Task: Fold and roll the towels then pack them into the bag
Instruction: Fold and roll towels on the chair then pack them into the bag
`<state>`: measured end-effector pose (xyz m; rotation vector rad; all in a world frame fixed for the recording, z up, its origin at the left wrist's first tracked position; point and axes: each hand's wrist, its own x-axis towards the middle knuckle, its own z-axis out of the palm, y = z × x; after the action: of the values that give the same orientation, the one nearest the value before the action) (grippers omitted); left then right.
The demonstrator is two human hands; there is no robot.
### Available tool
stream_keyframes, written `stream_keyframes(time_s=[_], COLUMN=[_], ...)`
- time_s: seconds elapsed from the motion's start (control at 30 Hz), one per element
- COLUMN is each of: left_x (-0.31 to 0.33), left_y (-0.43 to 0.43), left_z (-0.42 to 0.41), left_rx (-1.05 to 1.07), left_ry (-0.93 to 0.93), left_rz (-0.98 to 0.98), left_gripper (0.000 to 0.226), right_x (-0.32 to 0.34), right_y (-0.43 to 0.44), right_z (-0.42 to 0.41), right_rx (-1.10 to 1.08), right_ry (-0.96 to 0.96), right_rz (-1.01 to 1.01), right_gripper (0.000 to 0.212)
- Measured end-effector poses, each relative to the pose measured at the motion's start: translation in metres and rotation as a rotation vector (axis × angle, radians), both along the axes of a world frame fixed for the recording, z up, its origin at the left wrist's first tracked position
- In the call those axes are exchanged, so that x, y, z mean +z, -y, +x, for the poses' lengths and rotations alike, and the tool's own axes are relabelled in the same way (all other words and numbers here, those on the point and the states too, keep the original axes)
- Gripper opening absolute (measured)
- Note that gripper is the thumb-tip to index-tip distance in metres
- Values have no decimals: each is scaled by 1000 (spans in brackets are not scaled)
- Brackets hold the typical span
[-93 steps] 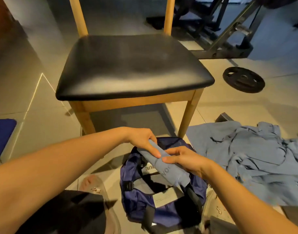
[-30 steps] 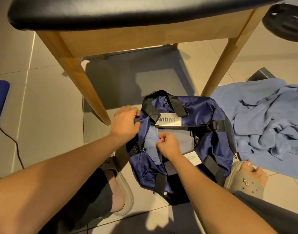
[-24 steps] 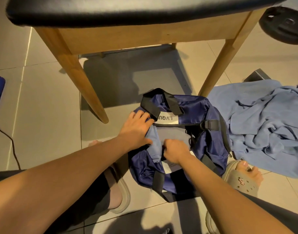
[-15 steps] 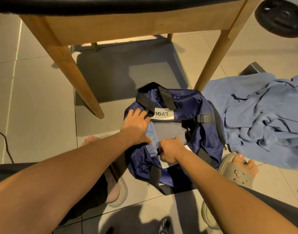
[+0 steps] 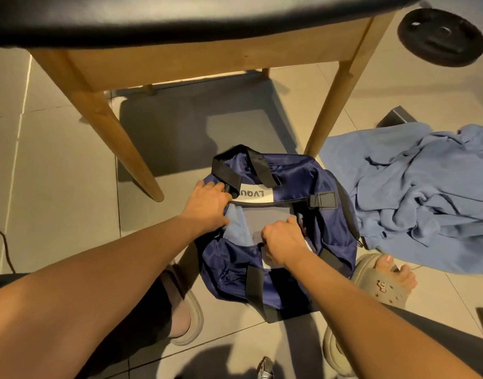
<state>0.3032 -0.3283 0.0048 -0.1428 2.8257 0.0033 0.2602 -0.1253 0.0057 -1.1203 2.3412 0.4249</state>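
A navy duffel bag [image 5: 311,181] with black straps lies open on the floor tiles between my feet. A rolled light-blue towel [image 5: 236,228] sits inside its left end. My left hand [image 5: 206,207] presses flat on the bag's left rim and the towel's end. My right hand [image 5: 282,242] is closed on the bag's near edge at the opening. A loose pile of light-blue towels [image 5: 421,192] lies crumpled on the floor to the right of the bag.
A wooden chair [image 5: 196,58] with a black seat stands right behind the bag, its front legs on either side. A black weight plate [image 5: 441,36] lies at the far right. My sandalled feet [image 5: 382,280] flank the bag. A thin cable [image 5: 5,250] runs at left.
The rolled towel has gone from my hands above the bag down into it. My left hand has shifted onto the bag's left end and my right hand now grips the near edge.
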Motion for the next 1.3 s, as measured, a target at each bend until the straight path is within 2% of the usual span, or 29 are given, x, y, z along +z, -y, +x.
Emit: stream_keyframes(time_s=[0.07, 0.13, 0.2, 0.27, 0.37, 0.43, 0.47, 0.53, 0.6, 0.87, 0.97, 1.07, 1.1, 1.2, 1.3], left_x=[2, 2, 1, -1, -3, -4, -5, -6, -7, -7, -5, 5, 11, 30, 50], left_y=[-1, -4, -4, 1, 12, 18, 20, 19, 17, 21, 22, 19, 17, 2, -31], left_z=[-2, -4, -7, -12, -16, -17, -17, -18, -18, -10, -6, -7, -9, -22, -47], left_rx=[-32, -83, -58, 44, 139, 162, 170, 198, 232, 318, 286, 249, 237, 182, 115], left_ry=[-97, -152, -170, -180, -194, -223, -232, -240, -241, -310, -253, -257, -283, -371, -452], left_rz=[-25, -45, -34, 15, 59, 49, 47, 51, 61, 96, 99, 110, 118, 141, 222], left_gripper=[51, 56, 64, 66, 43, 23, 17, 18, 22, 20, 21, 29, 31, 25, 21], right_x=[-3, -8, -14, -22, -38, -48, -52, -57, -58, -64, -58, -48, -39, 11, 64], right_y=[-4, -5, 3, 20, 53, 67, 69, 68, 62, 51, 45, 30, 24, 1, -28], right_z=[3, 7, 10, 7, -1, -4, -5, -8, -9, -11, -11, -23, -30, -50, -71], right_rx=[-35, -100, -241, -482, -825, -906, -916, -901, -853, -785, -814, -822, -834, -861, -877], right_ry=[6, 38, 162, 358, 536, 596, 605, 609, 618, 725, 736, 730, 735, 793, 822], right_rz=[-16, -118, -284, -435, -514, -491, -484, -440, -378, -352, -361, -454, -480, -570, -655], right_gripper=[23, 19, 26, 37, 42, 30, 25, 45, 54, 67, 57, 21, 15, 8, 10])
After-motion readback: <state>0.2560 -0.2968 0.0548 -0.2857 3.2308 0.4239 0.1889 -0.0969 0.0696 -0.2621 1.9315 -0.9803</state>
